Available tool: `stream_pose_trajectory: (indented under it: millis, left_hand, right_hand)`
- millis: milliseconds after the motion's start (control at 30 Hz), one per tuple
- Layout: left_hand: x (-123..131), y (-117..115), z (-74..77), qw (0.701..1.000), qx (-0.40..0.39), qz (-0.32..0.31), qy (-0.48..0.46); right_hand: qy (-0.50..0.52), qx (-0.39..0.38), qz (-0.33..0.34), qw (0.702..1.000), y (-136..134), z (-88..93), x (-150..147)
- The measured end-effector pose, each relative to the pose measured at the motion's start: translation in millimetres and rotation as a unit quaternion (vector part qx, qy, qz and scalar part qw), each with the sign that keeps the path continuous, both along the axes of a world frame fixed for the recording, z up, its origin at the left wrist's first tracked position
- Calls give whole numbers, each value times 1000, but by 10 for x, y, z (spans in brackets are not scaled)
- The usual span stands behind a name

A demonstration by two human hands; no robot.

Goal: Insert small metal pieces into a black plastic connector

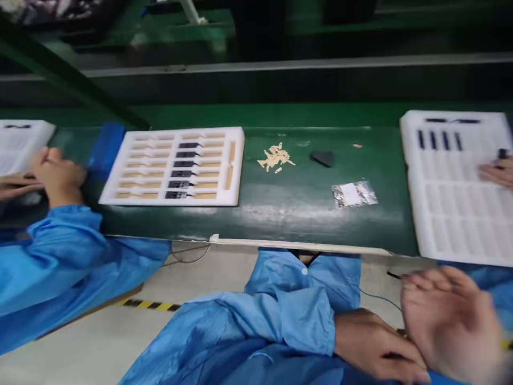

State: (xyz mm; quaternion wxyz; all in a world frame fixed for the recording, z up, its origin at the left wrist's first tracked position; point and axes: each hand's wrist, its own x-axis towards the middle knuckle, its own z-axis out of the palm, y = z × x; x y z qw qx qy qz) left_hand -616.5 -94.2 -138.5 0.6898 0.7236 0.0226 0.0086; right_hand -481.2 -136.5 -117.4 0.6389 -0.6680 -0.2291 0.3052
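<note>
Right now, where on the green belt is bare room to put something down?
Bare belt lies between the foam tray and the tan chips, and along the near edge below the small bag. Around chips, black piece and bag it is crowded.

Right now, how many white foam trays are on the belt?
3. One white foam tray sits left of centre with dark parts in its slots; a second is at the right edge; a third is cut off at far left, so more may lie out of frame.
</note>
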Motion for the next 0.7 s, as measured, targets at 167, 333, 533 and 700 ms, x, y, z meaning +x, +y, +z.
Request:
stream_pose_trajectory:
  millis: [167, 333, 533, 700]
  left_hand:
    - [-112, 46, -8, 991, 122, 37, 43]
    - [-408, 468, 5, 980, 60, 189, 32]
    - [-816, 1008, -136, 951, -26, 306, 23]
    - [-1065, 1352, -334, 931, -13, 361, 40]
  right_hand:
    - [-159, -59, 0, 985, 69, -354, -102]
    - [-381, -119, 27, 917, 620, -447, 156]
    - [-381, -215, 11, 899, 1528, -511, 373]
    - [-301, -254, 53, 918, 1746, -519, 383]
